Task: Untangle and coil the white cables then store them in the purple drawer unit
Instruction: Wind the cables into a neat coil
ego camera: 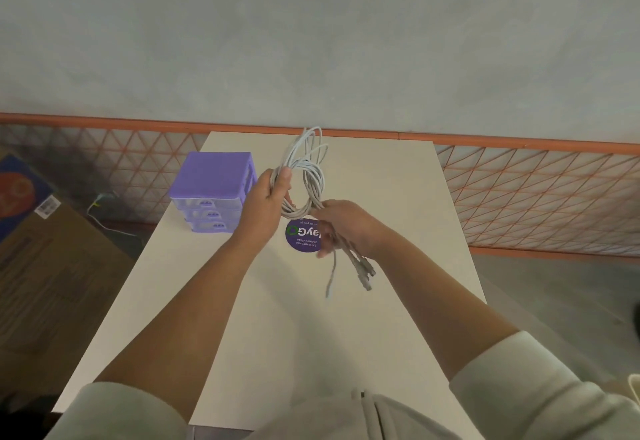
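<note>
A bundle of white cables (306,171) hangs in loops above the middle of the white table (298,318). My left hand (268,202) grips the left side of the loops, thumb over the strands. My right hand (341,226) holds the lower right of the bundle, and several cable ends with plugs (363,271) dangle below it. The purple drawer unit (211,192) stands at the table's far left, just left of my left hand, with its three drawers closed.
A round purple sticker (303,235) lies on the table beneath the hands. An orange lattice fence (540,197) runs behind the table. Cardboard boxes (52,266) sit on the floor at the left. A thin cable (98,211) trails on the floor there.
</note>
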The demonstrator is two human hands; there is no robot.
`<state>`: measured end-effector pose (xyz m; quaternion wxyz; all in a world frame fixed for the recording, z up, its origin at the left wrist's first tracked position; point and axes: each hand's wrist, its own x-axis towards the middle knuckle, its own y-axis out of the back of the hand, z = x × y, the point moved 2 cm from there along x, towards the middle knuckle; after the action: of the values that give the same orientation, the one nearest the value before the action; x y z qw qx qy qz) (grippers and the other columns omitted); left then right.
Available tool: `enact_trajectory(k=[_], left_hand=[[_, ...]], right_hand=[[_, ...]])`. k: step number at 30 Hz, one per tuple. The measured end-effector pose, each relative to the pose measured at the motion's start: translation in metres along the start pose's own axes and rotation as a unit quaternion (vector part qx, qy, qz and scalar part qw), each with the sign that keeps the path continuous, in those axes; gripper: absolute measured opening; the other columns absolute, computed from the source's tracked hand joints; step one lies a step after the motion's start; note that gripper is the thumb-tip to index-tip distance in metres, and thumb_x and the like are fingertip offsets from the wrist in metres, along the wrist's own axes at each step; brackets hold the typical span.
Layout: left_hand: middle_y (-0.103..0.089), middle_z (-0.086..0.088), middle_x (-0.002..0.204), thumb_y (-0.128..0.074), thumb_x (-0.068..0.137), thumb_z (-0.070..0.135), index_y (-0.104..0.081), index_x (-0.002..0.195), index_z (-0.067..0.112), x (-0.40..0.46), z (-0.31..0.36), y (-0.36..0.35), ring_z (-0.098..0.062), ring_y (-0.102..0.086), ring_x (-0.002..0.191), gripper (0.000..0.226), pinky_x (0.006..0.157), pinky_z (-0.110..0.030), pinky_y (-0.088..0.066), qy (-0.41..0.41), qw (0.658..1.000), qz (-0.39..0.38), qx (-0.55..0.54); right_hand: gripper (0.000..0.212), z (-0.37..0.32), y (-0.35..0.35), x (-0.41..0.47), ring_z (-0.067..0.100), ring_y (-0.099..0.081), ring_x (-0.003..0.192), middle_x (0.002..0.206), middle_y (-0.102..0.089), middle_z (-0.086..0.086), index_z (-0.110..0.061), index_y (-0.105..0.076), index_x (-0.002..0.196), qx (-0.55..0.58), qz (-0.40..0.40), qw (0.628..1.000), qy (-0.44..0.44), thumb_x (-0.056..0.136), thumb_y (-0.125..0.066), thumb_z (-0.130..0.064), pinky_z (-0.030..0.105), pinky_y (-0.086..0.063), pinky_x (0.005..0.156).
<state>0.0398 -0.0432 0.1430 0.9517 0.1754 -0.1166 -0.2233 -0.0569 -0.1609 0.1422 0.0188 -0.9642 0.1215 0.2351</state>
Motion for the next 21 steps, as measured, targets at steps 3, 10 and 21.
enact_trajectory(k=[3,10,21], left_hand=[[-0.063,0.012,0.083,-0.048,0.097,0.046,-0.061,0.095,0.017,0.003,-0.001,0.002,0.010,-0.059,0.074,0.031,0.064,-0.001,-0.039,0.026,0.999,-0.043,-0.007],[-0.067,0.008,0.070,-0.061,0.093,0.037,-0.062,0.084,0.019,0.011,-0.008,0.002,-0.013,-0.062,0.078,0.021,0.083,-0.033,-0.045,0.061,0.992,-0.112,-0.004],[-0.041,-0.004,0.057,-0.052,0.089,0.062,-0.043,0.065,0.006,0.005,-0.008,-0.003,-0.012,-0.041,0.049,0.062,0.054,-0.022,-0.037,0.094,0.979,0.181,-0.018]], right_hand=[[0.027,0.000,0.006,-0.002,0.012,-0.028,0.037,0.047,-0.032,-0.005,-0.014,-0.055,0.081,-0.055,0.039,0.997,-0.029,0.096,-0.052,-0.035,0.021,-0.029,0.042],[0.034,0.003,0.011,0.001,0.015,-0.047,0.045,0.061,-0.050,0.002,-0.010,-0.056,0.083,-0.203,0.091,0.975,0.022,0.101,-0.046,-0.037,0.022,-0.043,0.045],[0.037,-0.010,-0.009,-0.008,0.008,-0.039,0.052,0.059,-0.045,-0.011,-0.016,-0.061,0.086,-0.170,0.081,0.978,0.085,0.102,-0.040,-0.043,0.015,-0.029,0.041]])
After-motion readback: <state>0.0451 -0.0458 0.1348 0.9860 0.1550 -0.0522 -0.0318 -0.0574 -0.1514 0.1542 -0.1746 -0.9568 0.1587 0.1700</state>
